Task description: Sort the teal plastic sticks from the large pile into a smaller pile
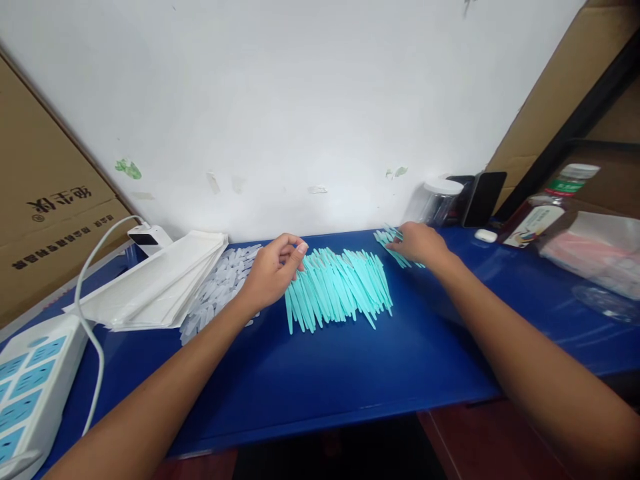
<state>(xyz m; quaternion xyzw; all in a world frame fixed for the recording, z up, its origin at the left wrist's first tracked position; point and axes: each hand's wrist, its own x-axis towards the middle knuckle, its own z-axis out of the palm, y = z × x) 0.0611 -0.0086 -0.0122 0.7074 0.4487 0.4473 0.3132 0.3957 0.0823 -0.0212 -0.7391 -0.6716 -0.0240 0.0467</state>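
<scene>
A row of several teal plastic sticks (340, 287) lies on the blue table (320, 373). My left hand (273, 270) rests at the row's left end, fingers curled with thumb against fingertips; whether they pinch anything is unclear. My right hand (420, 243) lies palm down on a smaller bunch of teal sticks (393, 239) at the back right, fingers pressed onto them. Left of my left hand sits a heap of clear plastic pieces (220, 287).
A stack of white bags (155, 283) and a white power strip (30, 387) with cable lie at the left. A jar (440, 200), phone (484, 198), earbud case (485, 235), bottle (547, 207) and plastic bag (595, 250) stand at the right. Cardboard boxes flank both sides.
</scene>
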